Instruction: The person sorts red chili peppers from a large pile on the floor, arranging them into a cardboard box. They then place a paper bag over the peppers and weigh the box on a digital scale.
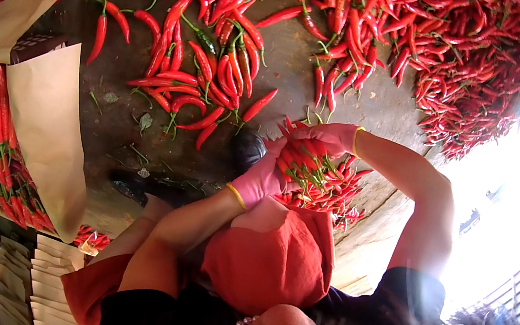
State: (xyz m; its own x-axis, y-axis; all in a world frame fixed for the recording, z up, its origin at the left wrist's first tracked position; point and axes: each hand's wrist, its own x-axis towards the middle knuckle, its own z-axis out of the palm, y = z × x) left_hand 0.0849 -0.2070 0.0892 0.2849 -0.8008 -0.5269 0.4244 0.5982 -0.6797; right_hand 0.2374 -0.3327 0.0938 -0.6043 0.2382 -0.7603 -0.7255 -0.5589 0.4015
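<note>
Both my hands wear pink gloves with yellow cuffs and hold one bunch of red chili peppers (304, 155) in front of my knees. My left hand (265, 176) grips its left and near side, while my right hand (329, 137) wraps over the far side. The green stems point towards me, and some tips stick out beyond the fingers. Below the bunch, a small pile of chilies (345, 198) lies by my right knee. Loose red chilies (226, 73), one partly dark green, are strewn on the floor ahead of the hands.
A huge heap of chilies (486, 61) rises at the upper right. To the left stands an open carton (50, 125) packed with rows of chilies, its flaps raised. Stacked brown paper or cardboard (53, 283) is at lower left. A dark shoe (247, 151) rests near the loose chilies.
</note>
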